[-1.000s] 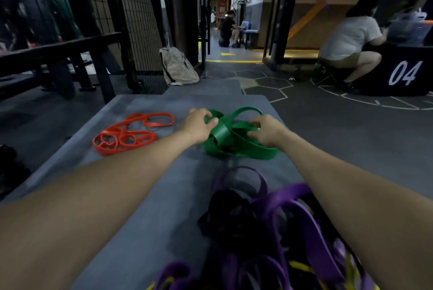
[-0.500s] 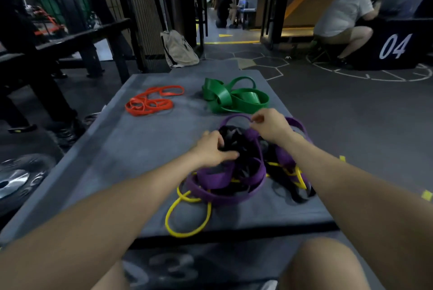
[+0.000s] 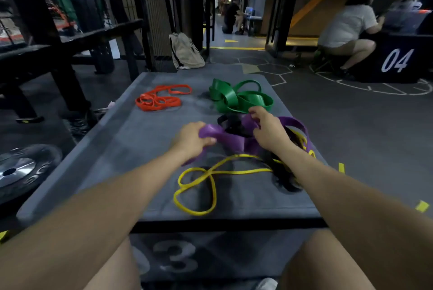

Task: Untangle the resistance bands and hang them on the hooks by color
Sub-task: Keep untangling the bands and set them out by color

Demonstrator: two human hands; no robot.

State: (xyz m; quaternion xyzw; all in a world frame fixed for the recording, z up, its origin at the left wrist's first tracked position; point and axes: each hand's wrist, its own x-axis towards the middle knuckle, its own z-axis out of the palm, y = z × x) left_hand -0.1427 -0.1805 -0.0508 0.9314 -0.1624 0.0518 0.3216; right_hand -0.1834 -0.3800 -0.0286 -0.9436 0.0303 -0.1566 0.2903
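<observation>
Left hand (image 3: 193, 141) clamped on a fold of the purple band (image 3: 230, 141), fingers curled around it, thumb on top. Right hand (image 3: 267, 131) pinching another part of the same purple band, just beside the left. Purple band caught in a tangle with a black band (image 3: 284, 172) and a yellow band (image 3: 206, 190) near the middle of the grey desk (image 3: 131, 139). Yellow band's loops spread flat toward the near edge, one strand running under the right forearm. Black band mostly hidden beneath purple loops and the right arm. Green band (image 3: 241, 100) in a loose heap at the far right of the desk, just beyond the right hand. Orange band (image 3: 159, 100) coiled apart at the far left. Beside the desk on the floor, left: a weight plate (image 3: 21, 170). Farther back, a pale bag (image 3: 186, 52) leaning upright.
</observation>
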